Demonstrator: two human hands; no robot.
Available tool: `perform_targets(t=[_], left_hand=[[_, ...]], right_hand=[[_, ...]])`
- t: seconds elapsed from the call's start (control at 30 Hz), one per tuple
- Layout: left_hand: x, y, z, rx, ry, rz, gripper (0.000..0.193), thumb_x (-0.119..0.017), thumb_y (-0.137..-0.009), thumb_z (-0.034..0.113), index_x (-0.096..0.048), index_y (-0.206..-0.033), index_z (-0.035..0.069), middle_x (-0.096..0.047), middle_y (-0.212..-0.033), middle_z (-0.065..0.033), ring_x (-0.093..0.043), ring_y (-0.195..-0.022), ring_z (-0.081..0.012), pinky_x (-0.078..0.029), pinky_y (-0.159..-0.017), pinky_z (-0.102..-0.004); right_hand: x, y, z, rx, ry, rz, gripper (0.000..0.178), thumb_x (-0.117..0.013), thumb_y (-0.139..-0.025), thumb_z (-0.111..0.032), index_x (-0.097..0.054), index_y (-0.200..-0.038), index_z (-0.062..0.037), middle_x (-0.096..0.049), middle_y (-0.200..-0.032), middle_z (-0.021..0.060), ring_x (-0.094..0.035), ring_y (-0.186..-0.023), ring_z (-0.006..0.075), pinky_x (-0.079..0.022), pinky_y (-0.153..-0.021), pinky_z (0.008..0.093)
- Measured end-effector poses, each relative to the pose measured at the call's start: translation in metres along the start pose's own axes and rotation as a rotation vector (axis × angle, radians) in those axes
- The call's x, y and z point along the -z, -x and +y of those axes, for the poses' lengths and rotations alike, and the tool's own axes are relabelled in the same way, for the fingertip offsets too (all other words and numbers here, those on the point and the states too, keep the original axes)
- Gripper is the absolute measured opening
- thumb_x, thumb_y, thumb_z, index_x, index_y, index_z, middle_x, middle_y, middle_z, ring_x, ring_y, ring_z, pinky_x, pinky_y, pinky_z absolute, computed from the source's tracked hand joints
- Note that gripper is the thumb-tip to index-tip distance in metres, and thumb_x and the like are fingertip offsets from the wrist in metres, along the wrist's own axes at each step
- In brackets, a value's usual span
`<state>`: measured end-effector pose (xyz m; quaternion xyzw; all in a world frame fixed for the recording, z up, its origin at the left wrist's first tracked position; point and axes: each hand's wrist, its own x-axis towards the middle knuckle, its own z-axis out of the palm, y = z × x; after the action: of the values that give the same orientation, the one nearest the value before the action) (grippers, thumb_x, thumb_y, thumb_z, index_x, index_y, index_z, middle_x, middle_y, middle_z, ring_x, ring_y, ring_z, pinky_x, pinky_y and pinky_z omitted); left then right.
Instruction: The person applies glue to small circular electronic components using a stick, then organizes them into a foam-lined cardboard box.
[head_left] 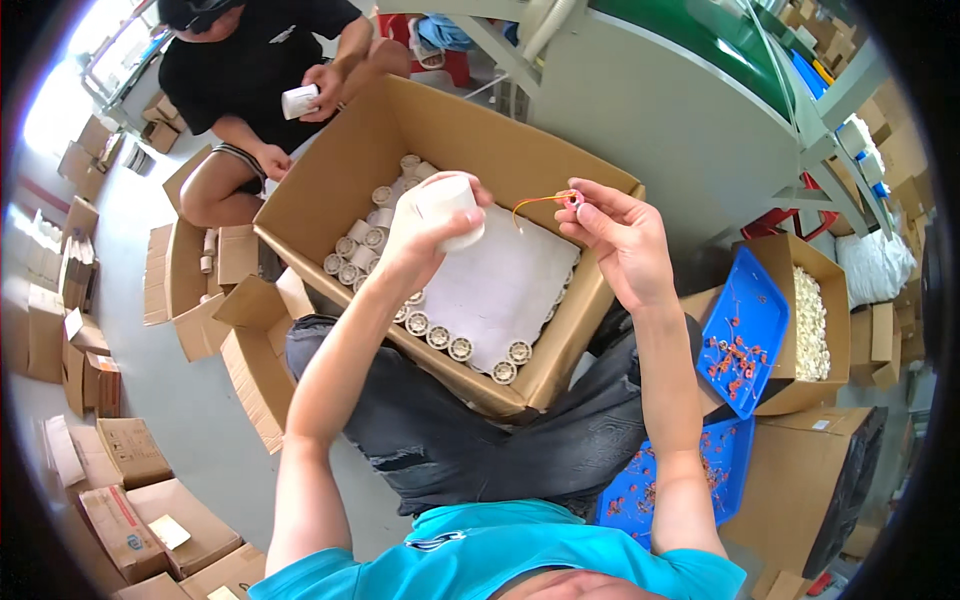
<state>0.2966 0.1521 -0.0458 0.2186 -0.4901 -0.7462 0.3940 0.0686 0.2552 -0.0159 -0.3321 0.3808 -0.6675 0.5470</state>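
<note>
**Partway: carton mostly filled, one roll in hand**

Already, white rolls point(440, 336) line the carton's point(560, 165) near and left edges under a paper sheet. Left hand point(425, 225) grips a white roll point(448, 203) above it; right hand point(620, 235) pinches an orange wire piece point(548, 199), not yet joined.

This is a small factory or packing workshop, shown by the flattened and stacked cardboard boxes point(120, 470) on the bare floor, an open carton point(560, 350) packed with rows of white cylinders point(440, 335), blue trays point(745, 330) of small orange parts, and a grey-and-green machine point(660, 100) behind.
</note>
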Motion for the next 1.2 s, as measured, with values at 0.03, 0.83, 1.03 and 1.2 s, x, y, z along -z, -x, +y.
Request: perform_targets(t=[0.03,0.83,1.03,1.2], left_hand=[[0.001,0.007,0.005,-0.007,-0.006,0.004,0.049,-0.082,-0.073,0.013,-0.059,-0.115,0.001,-0.065,-0.110,-0.0114,-0.059,-0.111,-0.0181,-0.050,-0.091,-0.0323],[-0.001,0.022,-0.017,-0.315,-0.882,0.021,0.054,-0.084,-0.074,0.012,-0.056,-0.120,0.008,-0.065,-0.118,-0.0084,-0.064,-0.103,-0.0188,-0.050,-0.088,-0.0332],[-0.002,0.016,-0.022,-0.652,-0.968,0.022,0.060,-0.086,-0.069,0.009,-0.059,-0.123,0.008,-0.065,-0.118,-0.0078,-0.062,-0.105,-0.0224,-0.050,-0.087,-0.0339],[-0.003,0.015,-0.025,-0.673,-1.021,0.022,0.063,-0.087,-0.066,0.006,-0.059,-0.122,0.007,-0.065,-0.118,-0.0084,-0.061,-0.106,-0.0247,-0.050,-0.087,-0.0343]], right_hand=[[-0.006,-0.003,0.003,-0.024,0.007,-0.025,0.027,-0.062,-0.092,0.002,-0.063,-0.119,0.0073,-0.069,-0.106,0.0170,-0.070,-0.092,0.0236,-0.059,-0.084,0.0332],[-0.016,0.007,0.035,0.915,0.795,0.246,0.017,-0.067,-0.083,0.011,-0.071,-0.097,0.0035,-0.069,-0.101,0.0148,-0.069,-0.086,0.0220,-0.058,-0.073,0.0284],[-0.030,0.019,0.042,1.049,0.962,0.075,0.019,-0.069,-0.081,0.010,-0.071,-0.098,0.0021,-0.068,-0.101,0.0140,-0.068,-0.083,0.0231,-0.057,-0.068,0.0296],[-0.029,0.020,0.049,1.042,1.073,0.056,0.023,-0.069,-0.079,0.008,-0.071,-0.100,-0.0010,-0.067,-0.102,0.0119,-0.068,-0.082,0.0235,-0.056,-0.067,0.0305]])
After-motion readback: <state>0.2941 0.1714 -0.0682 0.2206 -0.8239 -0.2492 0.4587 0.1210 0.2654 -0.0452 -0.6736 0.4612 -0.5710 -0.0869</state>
